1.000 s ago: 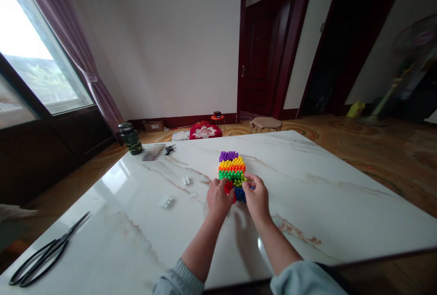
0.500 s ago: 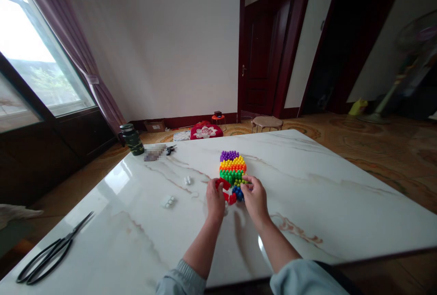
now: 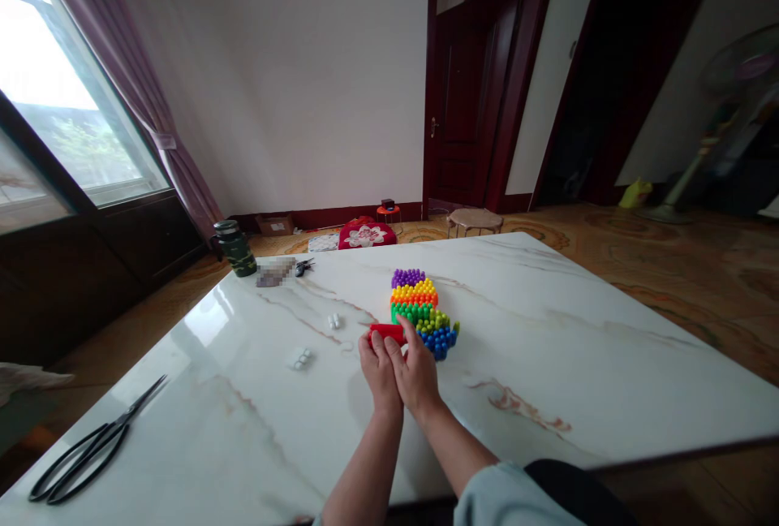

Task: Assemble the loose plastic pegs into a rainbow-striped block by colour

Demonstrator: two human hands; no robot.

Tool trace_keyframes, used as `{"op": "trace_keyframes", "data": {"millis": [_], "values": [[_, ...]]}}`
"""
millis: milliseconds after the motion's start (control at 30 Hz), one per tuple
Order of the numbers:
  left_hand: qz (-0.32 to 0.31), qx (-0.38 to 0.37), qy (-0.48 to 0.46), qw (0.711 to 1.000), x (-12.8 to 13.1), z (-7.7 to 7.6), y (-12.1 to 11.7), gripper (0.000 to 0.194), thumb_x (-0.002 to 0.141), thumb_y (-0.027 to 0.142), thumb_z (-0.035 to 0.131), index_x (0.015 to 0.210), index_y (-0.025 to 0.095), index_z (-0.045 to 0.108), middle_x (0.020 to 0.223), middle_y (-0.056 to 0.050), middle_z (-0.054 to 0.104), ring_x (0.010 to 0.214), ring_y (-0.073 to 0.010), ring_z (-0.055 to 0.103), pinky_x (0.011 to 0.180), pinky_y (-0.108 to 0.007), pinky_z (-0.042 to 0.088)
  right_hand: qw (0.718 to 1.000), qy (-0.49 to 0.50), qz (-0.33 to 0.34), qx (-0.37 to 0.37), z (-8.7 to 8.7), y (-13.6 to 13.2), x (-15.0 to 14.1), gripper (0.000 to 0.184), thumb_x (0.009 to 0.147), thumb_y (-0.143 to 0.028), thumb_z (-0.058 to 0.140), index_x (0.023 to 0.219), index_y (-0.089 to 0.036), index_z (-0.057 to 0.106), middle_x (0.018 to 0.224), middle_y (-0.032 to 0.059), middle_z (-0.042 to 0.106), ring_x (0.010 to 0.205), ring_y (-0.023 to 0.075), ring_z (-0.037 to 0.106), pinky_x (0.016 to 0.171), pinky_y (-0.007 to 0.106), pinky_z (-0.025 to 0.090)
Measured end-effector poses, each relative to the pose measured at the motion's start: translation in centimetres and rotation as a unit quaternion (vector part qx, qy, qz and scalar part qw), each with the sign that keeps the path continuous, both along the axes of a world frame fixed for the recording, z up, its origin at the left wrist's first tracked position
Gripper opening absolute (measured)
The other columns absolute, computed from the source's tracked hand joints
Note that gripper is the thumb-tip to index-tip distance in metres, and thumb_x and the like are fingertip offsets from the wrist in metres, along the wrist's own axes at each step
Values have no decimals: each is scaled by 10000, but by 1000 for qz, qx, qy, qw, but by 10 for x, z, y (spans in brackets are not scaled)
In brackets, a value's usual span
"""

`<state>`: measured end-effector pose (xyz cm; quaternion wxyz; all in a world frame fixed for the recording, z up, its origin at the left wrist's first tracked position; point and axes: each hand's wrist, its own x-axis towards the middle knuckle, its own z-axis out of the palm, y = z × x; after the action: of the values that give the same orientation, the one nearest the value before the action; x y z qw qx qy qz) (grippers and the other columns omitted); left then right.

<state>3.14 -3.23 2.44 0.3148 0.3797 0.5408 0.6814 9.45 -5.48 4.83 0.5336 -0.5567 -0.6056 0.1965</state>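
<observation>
My left hand (image 3: 380, 372) and my right hand (image 3: 419, 365) are pressed close together, fingers curled around a smooth red piece (image 3: 388, 332) whose upper side shows between them. Its kind I cannot make out. Just beyond stand clusters of round-topped coloured pieces in bands: blue pieces (image 3: 439, 342) nearest, then green pieces (image 3: 411, 312), orange and yellow pieces (image 3: 415, 291) and purple pieces (image 3: 407, 277). The right fingertips overlap the edge of the green and blue clusters in view; whether they touch them I cannot tell.
Small white pieces (image 3: 301, 359) and another white pair (image 3: 334, 321) lie left of my hands on the marble-patterned table (image 3: 584, 347). Large black-handled scissors (image 3: 101, 445) rest at the left edge. A camouflage bottle (image 3: 236, 250) and small dark scissors (image 3: 303, 267) stand farther back.
My hands have come together, the right one moving left from the blue and lime pieces. The red pieces, seen spread apart before, now show as one compact bar between my hands.
</observation>
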Motion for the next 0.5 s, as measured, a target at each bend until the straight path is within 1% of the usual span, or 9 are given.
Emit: {"op": "trace_keyframes", "data": {"millis": [67,167,233,300,333,400,467,500], "values": [[-3,9,-12,1000,-3,6,-4,368,887,537,473,814,187,560,736,-30,633,685,-175,601,653,-274,467,1000,-5,10,21,2,-2,-4,327,961,-385,402,1121,-219,635,1098,83,687,985,210,641,864,319,482],[-30,16,-42,999,-8,14,-8,408,846,564,541,712,179,551,612,20,561,582,-131,534,574,-231,433,999,-19,36,12,8,-3,-6,315,973,-359,386,964,-218,667,909,58,720,848,194,664,756,269,483],[-38,9,-59,998,-11,16,-10,438,818,570,573,633,177,515,541,44,500,520,-106,474,516,-213,393,999,-36,38,-2,12,-3,-7,306,964,-357,406,899,-211,667,827,50,716,765,185,662,698,250,472],[-31,-2,-64,997,-13,14,-10,466,805,574,580,580,178,480,504,52,466,490,-93,438,486,-206,367,997,-60,38,-7,15,-2,-10,296,950,-344,429,842,-205,668,783,50,711,730,181,657,689,245,465],[-22,-10,-68,997,-15,13,-9,468,796,572,587,569,178,474,499,53,465,484,-90,434,478,-204,362,997,-73,37,-5,15,-2,-11,290,942,-334,441,818,-204,669,777,53,711,728,182,656,692,248,464],[20,-46,-119,992,-23,10,-4,454,781,570,585,571,184,470,489,55,458,454,-85,427,450,-205,352,996,-83,30,0,15,-1,-15,279,923,-318,459,778,-201,667,758,60,711,719,189,655,684,256,466],[77,-94,-203,972,-36,10,4,439,801,576,507,584,201,436,459,72,398,381,-75,370,393,-206,304,999,-53,9,3,12,1,-19,280,912,-322,464,756,-197,659,721,63,707,677,192,653,650,263,472],[99,-108,-236,961,-44,11,8,430,821,575,440,591,213,406,443,87,349,342,-68,318,365,-204,264,1000,-20,-7,6,10,3,-21,289,915,-331,452,762,-195,655,709,63,706,651,190,652,631,266,477]]}}
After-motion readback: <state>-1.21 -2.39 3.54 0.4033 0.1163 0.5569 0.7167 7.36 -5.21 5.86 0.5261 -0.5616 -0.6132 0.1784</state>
